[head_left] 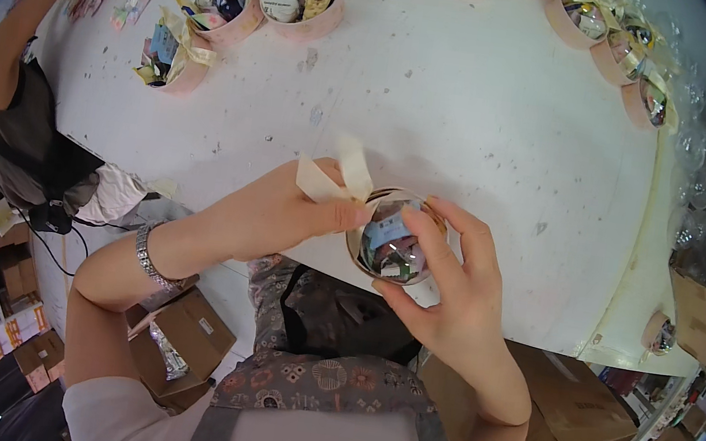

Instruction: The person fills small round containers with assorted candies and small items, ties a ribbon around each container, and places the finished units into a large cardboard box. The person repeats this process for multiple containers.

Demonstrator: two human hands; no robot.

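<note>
Left hand (305, 214) pinches, right hand (461, 293) cups round gift box (353, 246) at counter (315, 100)'s near edge | risk: uneven finger pressure may buckle clear dome (406, 260); a slip could tip everything off | glossy curved plastic, satiny cream ribbon (356, 167), crinkly blue sachet (386, 232) | farther: smooth pink ribboned boxes (305, 29)

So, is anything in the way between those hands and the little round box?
Nothing visible is. The left hand has its thumb at the left edge of the round box, and the right hand spans it from the right. The cream ribbon stands up beside the left thumb.
</note>
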